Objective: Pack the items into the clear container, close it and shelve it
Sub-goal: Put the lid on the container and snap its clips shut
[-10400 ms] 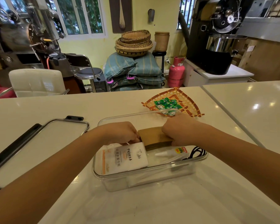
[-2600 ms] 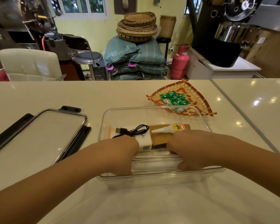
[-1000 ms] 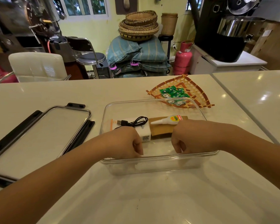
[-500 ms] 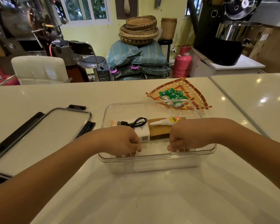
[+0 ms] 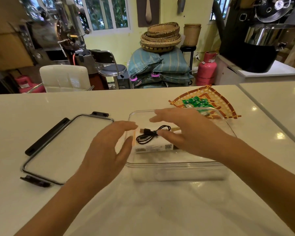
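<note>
Both hands hovered spread and empty: left hand (image 5: pixel 107 149) beside the clear container (image 5: pixel 177 167), right hand (image 5: pixel 186 132) over it. Container sat mid-tabletop (image 5: pixel 160 210), long axis left-right. Lid (image 5: pixel 65 147) lay just left, long axis angling away to the right. Packing looked done; closing likely next, needing the lid lifted over. Black cable (image 5: pixel 150 134) lay coiled on a white box (image 5: pixel 152 146) inside.

Open hands (image 5: pixel 107 150) over clear container (image 5: pixel 177 169)

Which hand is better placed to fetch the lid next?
Left. The left hand hovers open at the clear container's left edge, beside the lid; the right hand is over the container, farther away.
</note>
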